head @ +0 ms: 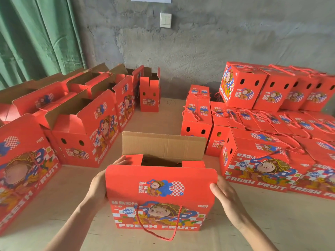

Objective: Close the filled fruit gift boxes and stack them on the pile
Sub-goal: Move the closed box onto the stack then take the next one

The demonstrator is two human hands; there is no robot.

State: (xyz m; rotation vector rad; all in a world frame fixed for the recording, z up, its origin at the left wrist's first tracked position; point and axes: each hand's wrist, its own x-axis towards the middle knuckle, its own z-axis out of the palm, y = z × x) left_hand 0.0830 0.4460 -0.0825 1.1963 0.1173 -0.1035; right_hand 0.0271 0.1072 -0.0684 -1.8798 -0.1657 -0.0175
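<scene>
A: Entry, far left first. What do you log?

B: Green curtain (36, 33) against the wall. Before it, a row of open boxes (85, 134), red, flaps up, brown insides showing. One lone open box (149, 95) stands nearer the back wall.

A: Left hand?

B: Left hand (101, 185) lies against the left end of the gift box (159, 212), fingers fairly straight and reaching up to the red side tab (133, 159). It grips nothing and only rests there.

A: Box position?

B: On the tan work surface (72, 196), front and centre before the person, between the open row and the pile. It stands upright. Far flap (163, 144) stands vertical, bare cardboard facing us. Near flap (161, 182) is also raised, printed side toward the person. The top is not closed. The inside is too dark to read. Red rope handle (163, 237) hangs down the front face, with its loop on the surface. Behind, on the grey wall, is a white switch (165, 20).

A: Right hand?

B: Right hand (224, 194) lies flat along the box's right end, thumb at the edge of the near flap. Fingers are extended, not curled round anything I can see.

A: Further right?

B: The pile (268, 160) of closed boxes, packed side by side, rope handles lying on the lids. A second tier (243, 87) sits on its back part, several boxes in a row.
</scene>
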